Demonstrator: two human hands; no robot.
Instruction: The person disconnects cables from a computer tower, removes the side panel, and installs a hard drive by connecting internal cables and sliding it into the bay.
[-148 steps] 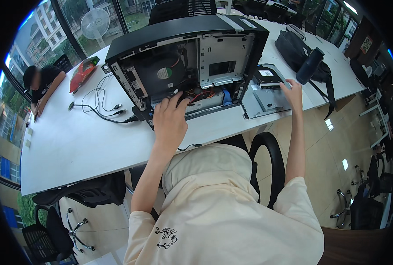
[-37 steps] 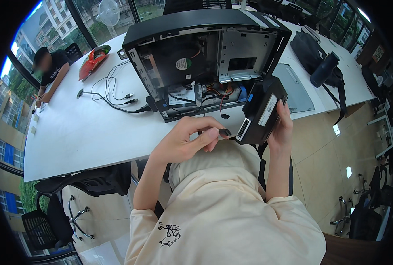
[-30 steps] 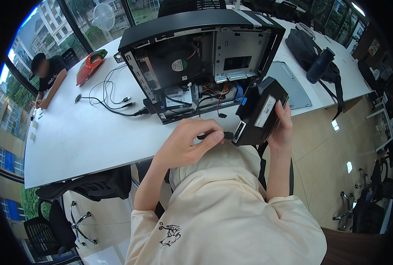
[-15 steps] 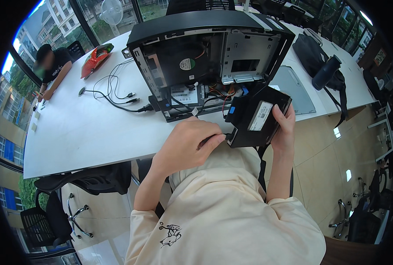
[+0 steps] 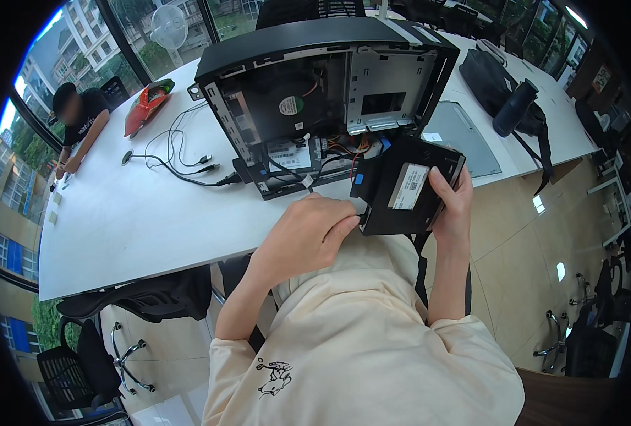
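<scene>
Right hand point(image 5: 452, 202) grips the black drive point(image 5: 393, 215), which extends left from that hand. Left hand point(image 5: 312, 231) pinches a mostly hidden connector point(image 5: 361, 219) at the drive's near-left corner. Step in hand: apparently connector seating. Next move likely calls for straight, supported pressure

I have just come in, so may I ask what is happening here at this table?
A person has an open computer case on the table in front of them. Their right hand holds a tilted black drive, while the left hand pinches a plug at the drive's left end. The left hand hides whether the plug is fully seated.
</scene>
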